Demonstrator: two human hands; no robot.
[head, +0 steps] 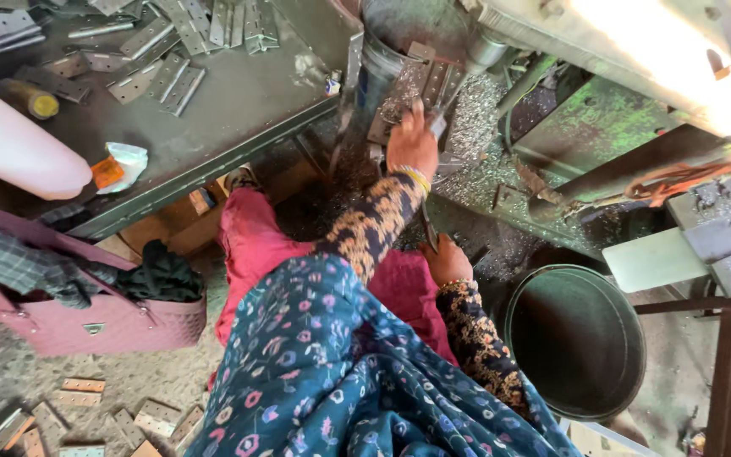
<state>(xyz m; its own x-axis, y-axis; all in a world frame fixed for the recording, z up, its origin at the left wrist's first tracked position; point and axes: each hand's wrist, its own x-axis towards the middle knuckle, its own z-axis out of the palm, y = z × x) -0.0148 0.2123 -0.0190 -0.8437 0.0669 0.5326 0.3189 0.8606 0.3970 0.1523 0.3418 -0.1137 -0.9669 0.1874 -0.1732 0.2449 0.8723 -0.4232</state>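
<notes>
The left hand (pixel 412 144) reaches up to the machine and its fingers pinch a small metal hinge (pixel 437 125) by the drill bed, which is covered in shiny metal bits. The right hand (pixel 446 261) sits low by the knee, closed around a thin dark rod (pixel 427 224), I think. A round metal bucket (pixel 575 338) stands just beside it.

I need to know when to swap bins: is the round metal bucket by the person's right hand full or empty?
Empty, as far as shown. The round metal bucket stands upright beside the right hand, and its dark inside wall is bare down to the shadowed bottom.
</notes>
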